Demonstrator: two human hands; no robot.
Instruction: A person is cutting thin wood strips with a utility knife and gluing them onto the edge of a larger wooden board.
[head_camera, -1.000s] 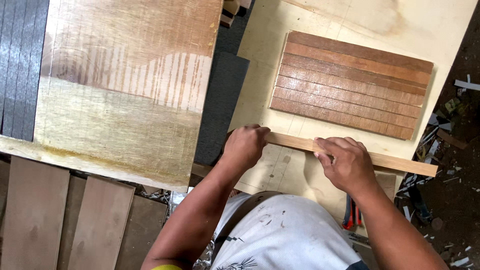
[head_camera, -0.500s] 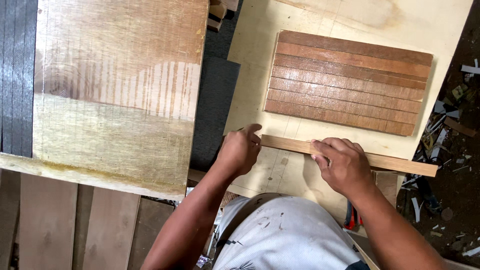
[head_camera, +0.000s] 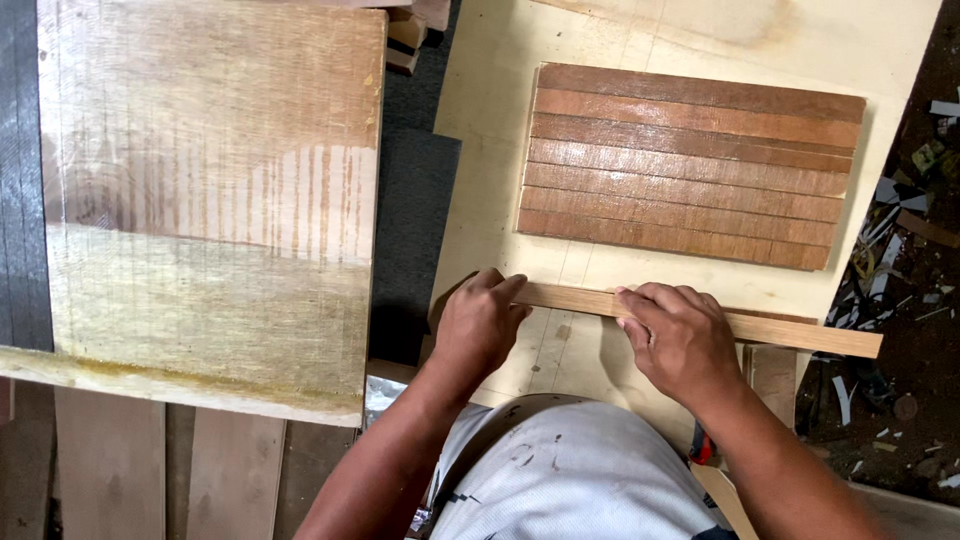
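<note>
- Head view, looking straight down: my left hand (head_camera: 480, 325) and right hand (head_camera: 680, 340) both press on a single pale wooden strip (head_camera: 790, 332) that lies across the light plywood worktop (head_camera: 620, 40).
- Left hand's grip is curled closed over the strip's end at 9 o'clock; right hand's fingers are folded over its middle, thumb tucked under, so both hands have hold of it.
- Strip now sits just beside the panel of reddish-brown slats (head_camera: 690, 165), at the panel's 6 o'clock, with a narrow band of bare plywood between them; whether it lies fully flat I cannot tell.
- Compared with a second ago, the strip has edged toward 12 o'clock, closing on the panel's lowest slat, and its angle has come nearer to parallel with the rows. I judge it is being lined up as the next row.
- Large worn board (head_camera: 210, 210) lies at 9 o'clock, well apart; scraps litter the floor (head_camera: 900, 260) at 3 o'clock.
</note>
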